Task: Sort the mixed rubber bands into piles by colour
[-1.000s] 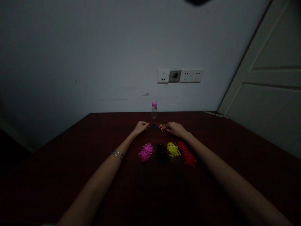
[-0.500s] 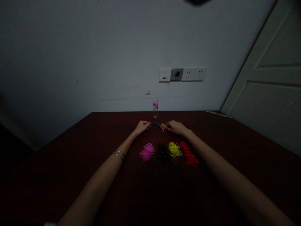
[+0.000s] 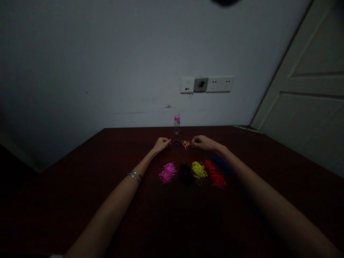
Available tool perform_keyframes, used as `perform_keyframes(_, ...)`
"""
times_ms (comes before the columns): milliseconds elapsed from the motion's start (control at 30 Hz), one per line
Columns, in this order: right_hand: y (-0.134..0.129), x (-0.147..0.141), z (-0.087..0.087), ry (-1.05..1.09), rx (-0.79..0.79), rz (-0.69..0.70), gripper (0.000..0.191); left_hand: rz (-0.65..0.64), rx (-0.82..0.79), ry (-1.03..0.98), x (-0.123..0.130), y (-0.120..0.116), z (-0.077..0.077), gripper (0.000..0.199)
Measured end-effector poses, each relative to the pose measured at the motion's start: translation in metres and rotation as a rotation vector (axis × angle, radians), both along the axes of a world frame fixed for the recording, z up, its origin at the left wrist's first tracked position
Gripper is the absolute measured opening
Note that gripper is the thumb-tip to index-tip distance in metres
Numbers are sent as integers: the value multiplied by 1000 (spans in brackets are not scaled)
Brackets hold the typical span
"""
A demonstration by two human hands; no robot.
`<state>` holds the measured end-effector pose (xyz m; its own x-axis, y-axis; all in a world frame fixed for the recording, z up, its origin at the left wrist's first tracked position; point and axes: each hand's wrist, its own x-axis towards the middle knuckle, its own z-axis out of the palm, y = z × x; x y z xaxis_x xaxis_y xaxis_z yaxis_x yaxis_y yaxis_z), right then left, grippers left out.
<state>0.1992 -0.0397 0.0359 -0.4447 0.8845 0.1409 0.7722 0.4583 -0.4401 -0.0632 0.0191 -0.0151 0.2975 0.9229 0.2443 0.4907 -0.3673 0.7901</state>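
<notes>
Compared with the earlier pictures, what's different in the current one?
The right hand has shifted slightly right, its fingertips at the mixed-color bands; whether they grip one is too small to tell. The right forearm has shifted too, uncovering a blue pile. The left hand, the bottle and the pink pile look unchanged, apart from slight camera sway.

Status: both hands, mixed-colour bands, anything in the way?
Left hand curled, apart from the mixed-colour bands; right hand at their right edge, grip unclear. Bands loosely piled between hands. Pink-topped bottle upright behind them, blocking neither hand.
</notes>
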Motion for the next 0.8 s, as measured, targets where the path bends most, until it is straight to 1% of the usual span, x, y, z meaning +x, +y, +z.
perform_keyframes(200, -8, 13, 0, 139, -80, 30, 25, -13, -9, -29, -2, -3, 2, 36)
perform_keyframes(367, -11, 17, -4, 188, -111, -2, 22, -3, -26, -21, -3, -3, 3, 36)
perform_keyframes(600, -9, 17, -10, 232, -149, -38, 23, -35, -52, -33, -7, -1, 0, 37)
perform_keyframes(800, -10, 22, -12, 269, -182, -78, 30, -60, -90, -77, -9, 1, -3, 36)
